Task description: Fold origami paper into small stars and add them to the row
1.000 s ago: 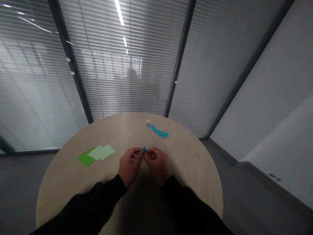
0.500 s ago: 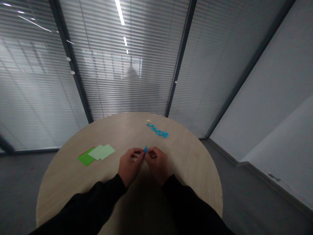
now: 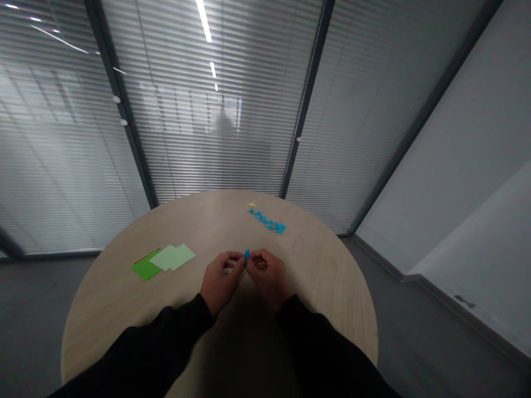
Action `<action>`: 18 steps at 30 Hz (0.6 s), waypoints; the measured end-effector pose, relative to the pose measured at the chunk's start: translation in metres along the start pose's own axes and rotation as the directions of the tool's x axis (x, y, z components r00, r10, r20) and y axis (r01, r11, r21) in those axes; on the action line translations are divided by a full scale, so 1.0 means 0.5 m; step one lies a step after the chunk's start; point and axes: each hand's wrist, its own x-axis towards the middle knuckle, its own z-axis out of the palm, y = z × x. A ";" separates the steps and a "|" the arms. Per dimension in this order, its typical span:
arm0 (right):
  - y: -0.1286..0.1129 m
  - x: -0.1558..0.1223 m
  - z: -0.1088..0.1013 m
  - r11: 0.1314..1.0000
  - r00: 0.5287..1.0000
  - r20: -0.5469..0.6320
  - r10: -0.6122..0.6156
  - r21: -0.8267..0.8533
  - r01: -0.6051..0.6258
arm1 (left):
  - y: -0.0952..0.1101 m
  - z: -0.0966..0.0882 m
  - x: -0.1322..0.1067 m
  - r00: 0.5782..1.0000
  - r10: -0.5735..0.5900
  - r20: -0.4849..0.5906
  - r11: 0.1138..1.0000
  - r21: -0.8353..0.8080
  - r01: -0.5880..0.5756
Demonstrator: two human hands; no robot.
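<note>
A small folded blue paper piece [image 3: 248,254] points upward between my hands, over the middle of the round table. My left hand [image 3: 221,278] pinches its left side between thumb and fingers. From the other side, my right hand [image 3: 267,275] is closed on it with thumb and forefinger. Fingertips cover the lower part of the piece. Beyond my hands, a row of small folded blue paper figures [image 3: 269,223] runs diagonally across the table, with one pale yellow figure [image 3: 252,205] at its far end.
Left of my hands lie overlapping paper sheets: light green ones [image 3: 176,257] on top of a bright green one [image 3: 146,267], with a thin reddish edge behind. The wooden round table [image 3: 332,287] stands before a glass partition with blinds [image 3: 219,160]. A pale wall [image 3: 464,182] rises at the right.
Hardly anything differs. The tip of the blue paper piece sits very slightly lower between my fingers, and both hands keep their pinch on it.
</note>
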 end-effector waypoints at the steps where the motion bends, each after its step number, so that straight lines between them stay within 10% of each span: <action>1: 0.000 0.001 0.000 1.000 1.000 0.003 0.012 0.017 -0.012 | 0.002 -0.001 -0.001 1.000 0.000 -0.001 1.000 -0.017 0.000; 18: 0.013 0.003 0.001 0.996 0.998 0.053 0.026 0.082 -0.030 | -0.001 -0.008 0.005 0.993 0.080 -0.081 0.989 0.127 -0.070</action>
